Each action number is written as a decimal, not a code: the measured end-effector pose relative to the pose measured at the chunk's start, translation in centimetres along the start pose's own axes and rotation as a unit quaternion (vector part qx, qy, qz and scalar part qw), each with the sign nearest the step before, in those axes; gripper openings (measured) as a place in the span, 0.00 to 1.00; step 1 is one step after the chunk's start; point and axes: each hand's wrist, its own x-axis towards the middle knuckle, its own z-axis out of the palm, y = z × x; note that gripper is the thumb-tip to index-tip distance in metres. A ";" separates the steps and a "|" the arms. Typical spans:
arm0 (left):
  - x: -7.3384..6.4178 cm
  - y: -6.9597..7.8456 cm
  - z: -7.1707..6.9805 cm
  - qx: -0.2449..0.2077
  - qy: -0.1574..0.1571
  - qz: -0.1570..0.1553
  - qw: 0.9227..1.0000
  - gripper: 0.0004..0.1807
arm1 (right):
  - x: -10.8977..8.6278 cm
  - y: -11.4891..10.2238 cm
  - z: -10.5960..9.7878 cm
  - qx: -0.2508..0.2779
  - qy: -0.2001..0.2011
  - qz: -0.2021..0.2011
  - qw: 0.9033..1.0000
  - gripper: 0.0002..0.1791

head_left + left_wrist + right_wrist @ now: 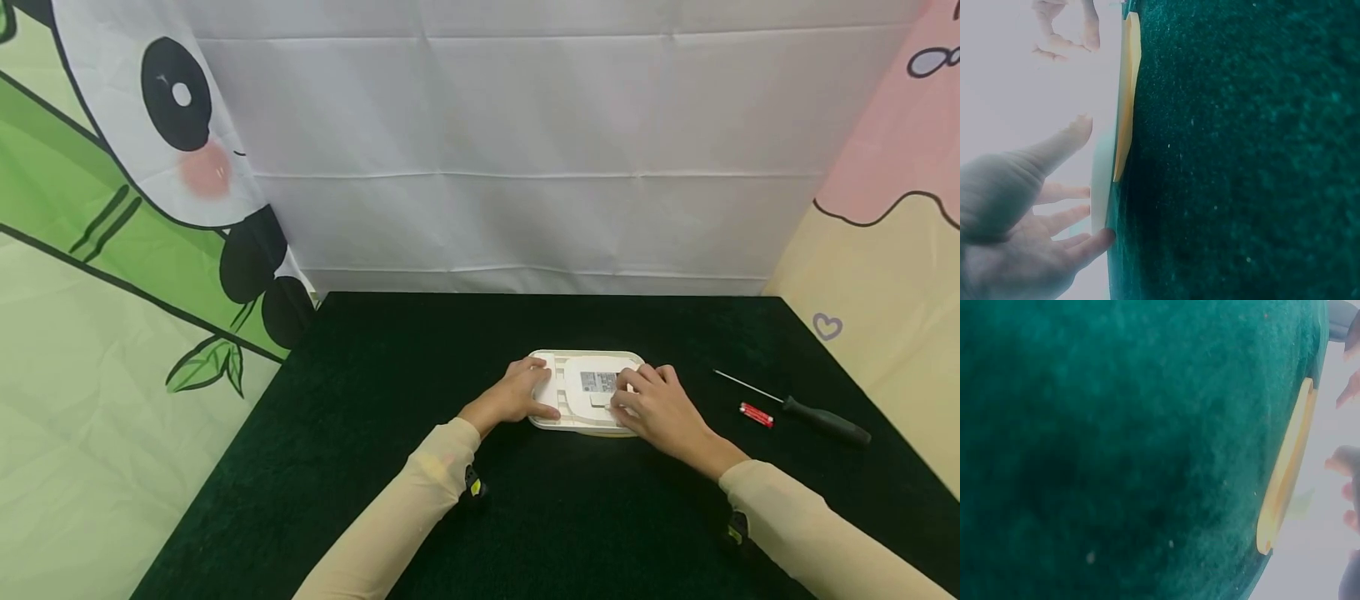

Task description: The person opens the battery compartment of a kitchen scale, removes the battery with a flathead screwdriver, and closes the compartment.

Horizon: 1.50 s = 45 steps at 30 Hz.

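Observation:
A flat white plastic device (558, 423) with rounded corners lies on the dark green cloth, a printed label (597, 382) facing up. Beneath its near side shows a yellowish rounded part (1285, 475). At its left end, my left hand (517, 393) grips it, thumb at the near side and fingers toward the far side. My right hand (660, 408) reaches over the right end, fingers bent and tips close to a small rectangular compartment area (599, 400) below the label. Whether those fingertips pinch a small piece there cannot be made out. Both wrist views are washed out around the device.
Right of the device lie red batteries (756, 415) and a screwdriver (825, 423) with a dark handle, its shaft pointing to the far left. Printed cloth walls (480, 167) close in the back and sides of the table.

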 end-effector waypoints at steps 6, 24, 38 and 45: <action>-0.1 -0.1 0.0 0.010 -0.002 -0.005 1.000 0.41 | 0.4 -0.1 -0.1 0.033 -0.031 0.059 0.997 0.08; -0.3 0.3 -0.2 0.004 0.005 -0.003 1.000 0.42 | 0.6 1.1 0.4 0.071 -0.137 0.236 0.959 0.43; -1.0 -2.0 0.5 -0.070 0.053 0.000 0.996 0.55 | -2.0 4.2 -0.7 0.187 -0.127 0.282 0.932 0.41; -1.7 -3.9 -0.2 -0.074 0.007 0.002 0.997 0.61 | -4.1 4.9 -1.7 0.248 -0.139 0.226 0.932 0.30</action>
